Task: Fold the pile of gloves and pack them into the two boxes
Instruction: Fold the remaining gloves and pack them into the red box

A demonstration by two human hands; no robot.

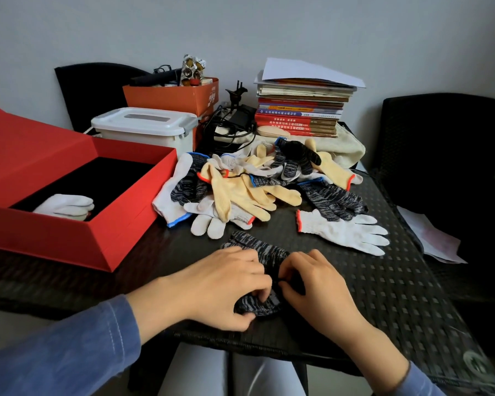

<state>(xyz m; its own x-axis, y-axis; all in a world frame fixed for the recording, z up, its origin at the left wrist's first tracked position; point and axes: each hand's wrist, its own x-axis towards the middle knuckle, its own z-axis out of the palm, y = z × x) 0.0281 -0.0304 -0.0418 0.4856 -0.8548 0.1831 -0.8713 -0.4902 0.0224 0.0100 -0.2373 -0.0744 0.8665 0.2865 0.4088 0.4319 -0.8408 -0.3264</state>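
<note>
**Step in hand:** folding one grey marled glove [255,247] at the near edge of the counter [383,295], in front of the pile of gloves [240,190] at the counter's centre.

- The left hand [217,284] grips the glove's near end, fingers curled round the knit.
- The right hand [317,290] pinches the same end from the other side, fingertips on the fabric.
- The far end of the glove lies flat on the counter, beyond both hands.

**Recommended procedure, judged from this layout:**

1. Turn the gripped end over evenly and align the edges.
2. Press the fold flat before release, since knit fabric tends to spring open.
3. Make the bundle compact, comparable to the folded white glove [66,205]. That glove already lies against the near wall inside the open red box [69,244] at the counter's left edge.

Most gloves in the pile are not yet folded.
</note>
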